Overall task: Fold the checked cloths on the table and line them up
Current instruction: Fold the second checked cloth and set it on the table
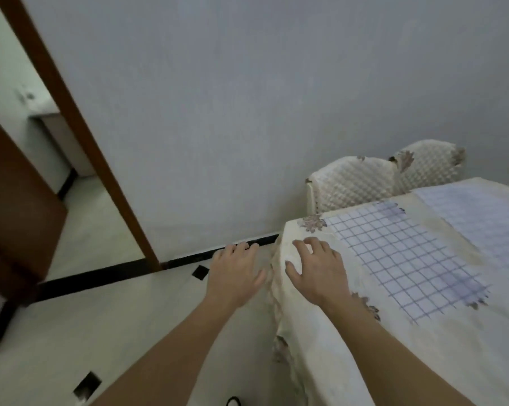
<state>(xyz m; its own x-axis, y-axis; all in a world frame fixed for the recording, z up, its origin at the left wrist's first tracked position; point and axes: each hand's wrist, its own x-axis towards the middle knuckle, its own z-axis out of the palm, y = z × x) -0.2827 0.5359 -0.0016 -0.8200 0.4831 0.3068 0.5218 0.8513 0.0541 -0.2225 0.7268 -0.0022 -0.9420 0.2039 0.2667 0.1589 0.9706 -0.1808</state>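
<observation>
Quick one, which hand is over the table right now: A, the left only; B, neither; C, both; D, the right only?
D: the right hand is spread over the corner of the table, beside the near checked cloth, while the left hand is out past the table's edge, above the floor.
</observation>
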